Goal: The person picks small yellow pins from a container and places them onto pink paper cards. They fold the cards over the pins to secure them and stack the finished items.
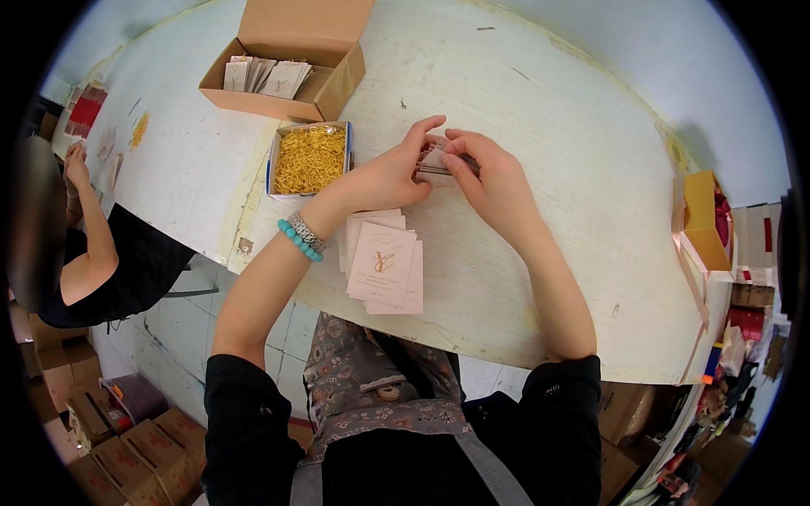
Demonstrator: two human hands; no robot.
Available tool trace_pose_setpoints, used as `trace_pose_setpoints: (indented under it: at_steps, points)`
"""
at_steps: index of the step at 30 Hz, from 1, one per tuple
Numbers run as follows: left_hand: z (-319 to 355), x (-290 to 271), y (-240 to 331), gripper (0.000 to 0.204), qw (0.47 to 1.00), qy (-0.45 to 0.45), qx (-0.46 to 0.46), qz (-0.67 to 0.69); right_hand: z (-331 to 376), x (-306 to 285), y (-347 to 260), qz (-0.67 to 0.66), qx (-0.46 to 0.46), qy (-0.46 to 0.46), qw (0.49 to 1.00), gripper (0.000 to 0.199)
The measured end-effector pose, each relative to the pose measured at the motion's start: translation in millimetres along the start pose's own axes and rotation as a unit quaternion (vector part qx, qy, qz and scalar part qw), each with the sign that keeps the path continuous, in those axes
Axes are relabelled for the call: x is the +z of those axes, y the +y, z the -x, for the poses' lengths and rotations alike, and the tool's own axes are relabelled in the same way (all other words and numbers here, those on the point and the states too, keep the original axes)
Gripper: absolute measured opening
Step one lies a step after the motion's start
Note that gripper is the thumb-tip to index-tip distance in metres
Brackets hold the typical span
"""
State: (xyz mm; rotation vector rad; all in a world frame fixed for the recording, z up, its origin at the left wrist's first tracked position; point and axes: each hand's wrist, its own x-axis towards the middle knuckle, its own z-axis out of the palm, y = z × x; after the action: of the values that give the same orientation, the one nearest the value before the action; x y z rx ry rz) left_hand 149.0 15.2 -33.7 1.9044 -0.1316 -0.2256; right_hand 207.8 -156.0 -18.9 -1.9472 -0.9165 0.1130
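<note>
Over the white table, my left hand (396,173) and my right hand (495,179) close from both sides around a small stack of cards (433,160). My left fingers and thumb wrap the stack's left side, while my right thumb and fingers pinch its right side. Below my left wrist lies a loose pile of pale pink cards (384,266) with gold print, close to the table's near edge. Beside my left forearm stands a small blue-edged box (268,173) full of small gold wire pieces (309,158), perhaps pins.
An open brown cardboard box (325,101) holding upright cards (283,78) stands behind the gold pieces. At far left another person (97,244) sits by a small gold heap (140,131). A yellow box (702,221) sits at the table's right edge. Cartons (135,460) fill the lower left floor.
</note>
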Motion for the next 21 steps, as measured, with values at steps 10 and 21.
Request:
trace_pose_setpoints:
  at_steps: [10, 21]
  points:
    - [2.0, 1.0, 3.3, 0.081, 1.000, -0.006, 0.003, -0.004, 3.8, 8.8, -1.7, 0.027, 0.002, 0.044, 0.999, 0.011]
    - [3.2, 1.3, 3.4, 0.079, 0.999, 0.028, 0.009, -0.014, 7.1, 6.8, -6.0, 0.025, 0.065, 0.043, 0.997, 0.014]
